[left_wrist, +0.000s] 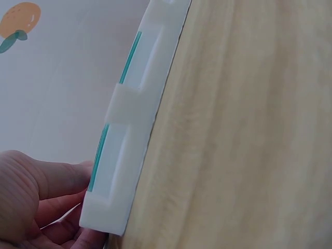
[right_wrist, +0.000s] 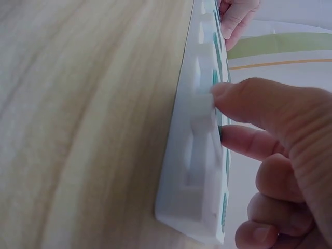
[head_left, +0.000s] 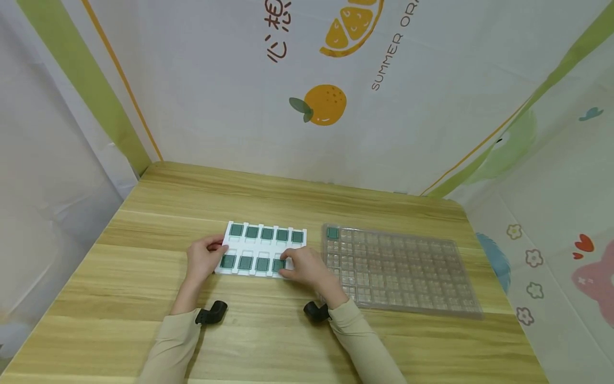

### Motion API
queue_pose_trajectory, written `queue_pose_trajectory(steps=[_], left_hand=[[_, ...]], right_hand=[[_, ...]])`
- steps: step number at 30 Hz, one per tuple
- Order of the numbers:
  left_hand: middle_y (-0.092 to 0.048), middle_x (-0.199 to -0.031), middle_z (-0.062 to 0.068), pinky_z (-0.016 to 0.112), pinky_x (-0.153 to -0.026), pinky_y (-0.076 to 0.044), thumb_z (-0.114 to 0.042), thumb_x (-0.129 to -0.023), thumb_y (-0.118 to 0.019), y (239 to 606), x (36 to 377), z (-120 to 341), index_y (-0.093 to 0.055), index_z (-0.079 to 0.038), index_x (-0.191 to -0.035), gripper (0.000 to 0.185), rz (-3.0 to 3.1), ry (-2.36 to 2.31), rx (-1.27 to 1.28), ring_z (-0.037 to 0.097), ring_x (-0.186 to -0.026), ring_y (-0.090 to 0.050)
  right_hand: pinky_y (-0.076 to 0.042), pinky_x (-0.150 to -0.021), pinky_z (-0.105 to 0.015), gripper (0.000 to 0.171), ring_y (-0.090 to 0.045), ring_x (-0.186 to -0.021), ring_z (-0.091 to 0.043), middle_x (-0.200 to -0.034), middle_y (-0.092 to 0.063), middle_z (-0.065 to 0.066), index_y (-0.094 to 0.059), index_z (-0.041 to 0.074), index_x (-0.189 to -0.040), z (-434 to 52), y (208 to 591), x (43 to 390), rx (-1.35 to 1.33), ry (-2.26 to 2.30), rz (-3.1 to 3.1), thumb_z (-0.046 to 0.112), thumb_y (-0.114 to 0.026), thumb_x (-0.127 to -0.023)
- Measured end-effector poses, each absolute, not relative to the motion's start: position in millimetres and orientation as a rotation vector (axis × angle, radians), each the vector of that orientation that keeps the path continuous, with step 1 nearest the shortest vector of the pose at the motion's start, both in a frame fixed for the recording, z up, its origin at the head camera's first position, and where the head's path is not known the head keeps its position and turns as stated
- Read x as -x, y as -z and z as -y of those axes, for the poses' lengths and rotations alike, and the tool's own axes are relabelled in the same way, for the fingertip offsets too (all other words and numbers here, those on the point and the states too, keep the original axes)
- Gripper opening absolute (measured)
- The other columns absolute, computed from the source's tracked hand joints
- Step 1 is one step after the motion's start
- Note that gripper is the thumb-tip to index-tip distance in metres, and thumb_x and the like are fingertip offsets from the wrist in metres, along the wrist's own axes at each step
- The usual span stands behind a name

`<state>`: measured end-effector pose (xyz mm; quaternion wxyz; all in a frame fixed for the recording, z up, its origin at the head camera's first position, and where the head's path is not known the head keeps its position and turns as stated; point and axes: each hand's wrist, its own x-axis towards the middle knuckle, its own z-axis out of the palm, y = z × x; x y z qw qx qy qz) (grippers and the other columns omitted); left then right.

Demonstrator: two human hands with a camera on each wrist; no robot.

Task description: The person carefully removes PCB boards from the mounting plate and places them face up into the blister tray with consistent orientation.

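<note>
A white foam tray (head_left: 275, 248) lies on the table, with small green circuit boards (head_left: 245, 263) in two rows of slots. My left hand (head_left: 203, 258) grips the tray's left end, thumb at the top edge and fingers at the side. In the left wrist view, that thumb rests beside a green board edge (left_wrist: 98, 158). My right hand (head_left: 307, 266) is at the tray's front right, its thumb and index finger pinching a green circuit board (head_left: 277, 265) in the front row. The right wrist view shows the end slot (right_wrist: 197, 158) with no board edge at its front; the head view hides much of it.
Right of the white tray lies a clear plastic tray (head_left: 408, 269) with many small compartments; one green board (head_left: 332, 232) sits in its far left corner. Black wrist cameras (head_left: 213, 313) are on both sleeves. A printed curtain (head_left: 230, 106) hangs behind the wooden table (head_left: 268, 336).
</note>
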<state>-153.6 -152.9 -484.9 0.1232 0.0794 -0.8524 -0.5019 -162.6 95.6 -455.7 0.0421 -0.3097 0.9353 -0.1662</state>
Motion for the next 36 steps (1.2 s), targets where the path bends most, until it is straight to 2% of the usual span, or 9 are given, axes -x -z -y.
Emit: queue_pose_trajectory(steps=[8, 21, 28, 36], left_hand=[[-0.066, -0.084, 0.027, 0.007, -0.056, -0.039, 0.007, -0.078, -0.067, 485, 153, 153, -0.066, 0.015, -0.098, 0.021, 2.474, 1.478, -0.229, 0.013, -0.067, -0.056], [-0.065, -0.086, 0.028, 0.007, -0.056, -0.039, 0.006, -0.079, -0.066, 485, 154, 153, -0.066, 0.014, -0.100, 0.022, 2.475, 1.485, -0.230, 0.008, -0.067, -0.054], [-0.065, -0.086, 0.028, 0.007, -0.056, -0.040, 0.007, -0.079, -0.066, 485, 154, 153, -0.066, 0.014, -0.100, 0.023, 2.477, 1.483, -0.229, 0.011, -0.067, -0.056], [-0.065, -0.085, 0.028, 0.007, -0.056, -0.039, 0.007, -0.078, -0.066, 486, 154, 154, -0.066, 0.014, -0.099, 0.022, 2.473, 1.476, -0.219, 0.009, -0.066, -0.055]], right_hand=[[-0.022, -0.045, -0.019, 0.025, -0.026, -0.049, -0.005, -0.053, -0.028, 0.010, -0.071, 0.009, -0.097, -95, 456, 162, 0.931, 0.544, -2.856, 0.025, -0.074, -0.079], [-0.025, -0.046, -0.018, 0.024, -0.030, -0.051, -0.005, -0.056, -0.040, 0.008, -0.069, 0.005, -0.097, -100, 451, 167, 0.941, 0.594, -2.845, 0.020, -0.074, -0.078], [-0.024, -0.046, -0.018, 0.024, -0.028, -0.050, -0.005, -0.054, -0.032, 0.010, -0.069, 0.003, -0.097, -108, 448, 170, 0.916, 0.630, -2.841, 0.018, -0.073, -0.079], [-0.027, -0.046, -0.017, 0.023, -0.031, -0.049, -0.004, -0.053, -0.037, 0.008, -0.069, 0.003, -0.096, -119, 446, 174, 0.908, 0.669, -2.861, 0.017, -0.073, -0.079]])
